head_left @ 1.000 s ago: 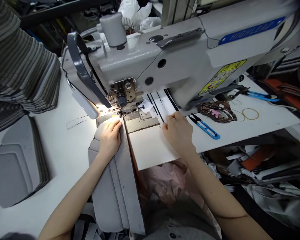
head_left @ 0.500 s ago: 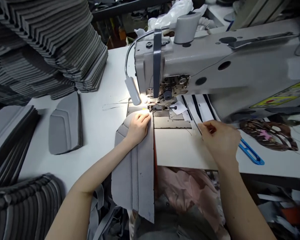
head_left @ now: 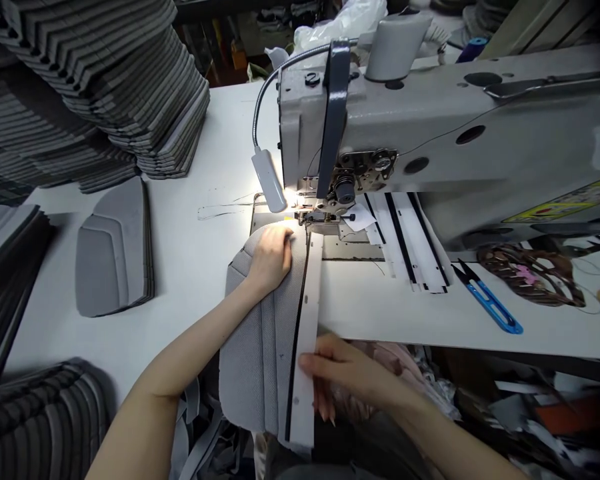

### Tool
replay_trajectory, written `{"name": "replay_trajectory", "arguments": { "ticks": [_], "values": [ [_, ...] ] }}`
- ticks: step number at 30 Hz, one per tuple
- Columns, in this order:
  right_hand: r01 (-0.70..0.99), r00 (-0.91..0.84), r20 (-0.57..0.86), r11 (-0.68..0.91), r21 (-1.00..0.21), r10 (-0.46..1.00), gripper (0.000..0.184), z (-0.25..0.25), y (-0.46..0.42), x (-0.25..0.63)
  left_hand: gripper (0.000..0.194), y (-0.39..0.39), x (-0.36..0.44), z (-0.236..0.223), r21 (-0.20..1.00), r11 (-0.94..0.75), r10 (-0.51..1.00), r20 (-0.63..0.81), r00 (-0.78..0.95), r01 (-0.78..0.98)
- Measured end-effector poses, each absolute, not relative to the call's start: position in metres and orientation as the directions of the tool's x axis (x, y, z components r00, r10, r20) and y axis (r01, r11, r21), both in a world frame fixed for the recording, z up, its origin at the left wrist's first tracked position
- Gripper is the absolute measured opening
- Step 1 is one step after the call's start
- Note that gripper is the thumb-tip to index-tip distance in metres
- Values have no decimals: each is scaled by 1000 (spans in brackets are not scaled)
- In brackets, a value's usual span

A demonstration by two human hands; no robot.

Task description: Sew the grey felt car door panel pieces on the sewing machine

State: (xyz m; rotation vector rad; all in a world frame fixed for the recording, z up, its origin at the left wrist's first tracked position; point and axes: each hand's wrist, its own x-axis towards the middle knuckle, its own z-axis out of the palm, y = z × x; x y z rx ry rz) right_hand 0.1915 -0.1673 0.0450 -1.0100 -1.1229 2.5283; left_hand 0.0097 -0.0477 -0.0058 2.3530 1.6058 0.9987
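Note:
A grey padded fabric panel [head_left: 245,360] with stitched lines lies under the sewing machine's needle area [head_left: 313,217] and hangs past the table's front edge. My left hand [head_left: 271,257] presses on its upper part just before the presser foot, fingers bent and close together. Along the panel's right edge lies a white strip [head_left: 310,293] with a black border, its upper end close to the foot. My right hand [head_left: 337,373] pinches this strip lower down, thumb on top and the other fingers underneath. Several similar white strips [head_left: 395,233] lie to the right of the needle plate.
Blue thread snips [head_left: 490,300] and a brown hair clip [head_left: 530,273] lie on the right. Small grey panels [head_left: 113,253] are stacked on the left, with tall stacks [head_left: 145,87] behind. A lamp [head_left: 269,180] on a bent neck hangs beside the machine head [head_left: 430,120].
My right hand has moved left and toward me from the pile of strips, bringing one white strip onto the panel's right edge. My left hand stays on the panel.

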Motion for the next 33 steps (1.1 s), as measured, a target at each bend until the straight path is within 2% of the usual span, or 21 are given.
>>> {"name": "replay_trajectory", "arguments": {
  "ticks": [1,3,7,12,18,23,29,33],
  "values": [
    [157,-758,-534,-689,-707,374,45,44,-172,191,19,-48,9,-5,464,-405,872,454,181,788],
    [272,-727,-580,-620,-736,368,42,41,-177,191,20,-50,9,-2,463,-421,864,467,189,780],
    [410,-715,-576,-431,-804,395,47,36,-170,195,24,-53,10,4,383,-582,792,466,393,717],
    [415,-719,-572,-415,-809,395,46,30,-167,199,24,-53,12,4,375,-596,787,448,423,711],
    [410,-610,-535,-345,-844,585,47,29,-180,196,29,-49,14,3,364,-579,796,446,408,730],
    [451,-584,-474,-222,-865,659,42,31,-182,198,26,-47,15,4,331,-576,797,431,423,748],
    [429,-652,-407,-131,-894,640,40,33,-181,208,22,-47,18,7,272,-592,782,423,458,758],
    [447,-631,-299,21,-894,716,26,21,-196,218,22,-45,19,8,263,-574,801,376,465,776]
  ]
}}
